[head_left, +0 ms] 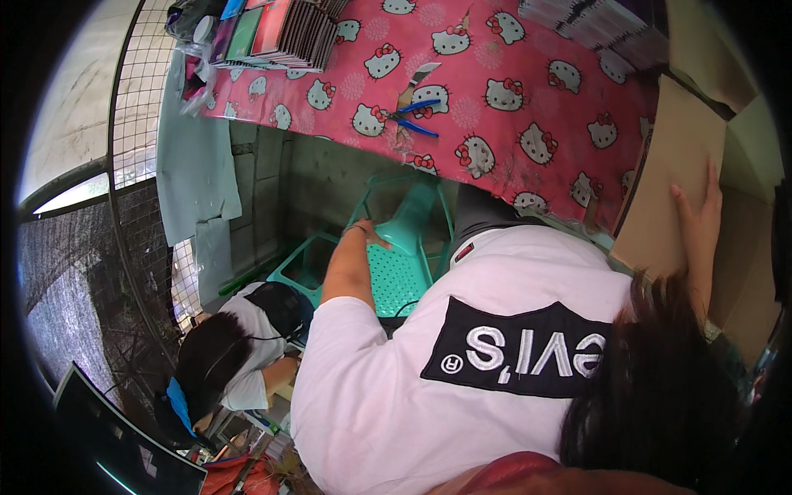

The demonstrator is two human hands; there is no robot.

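Note:
My left hand (371, 234) reaches down to a green plastic chair (403, 276) with a perforated seat, below the edge of the table. Its fingers close on the chair near the backrest, partly out of sight. Off to the right, my right hand (701, 216) lies with fingers stretched out against the brown flap of a cardboard box (665, 186). It holds nothing. My white shirt covers much of the lower middle, and dark hair hides part of my right arm.
A table with a pink cartoon-cat cover (511, 62) carries blue-handled pliers (417, 118), stacked notebooks (285, 37) and more spiral-bound books (598, 29). Another person (235, 338) bends low at left, near a dark screen (124, 437). Wire mesh (136, 99) borders the left side.

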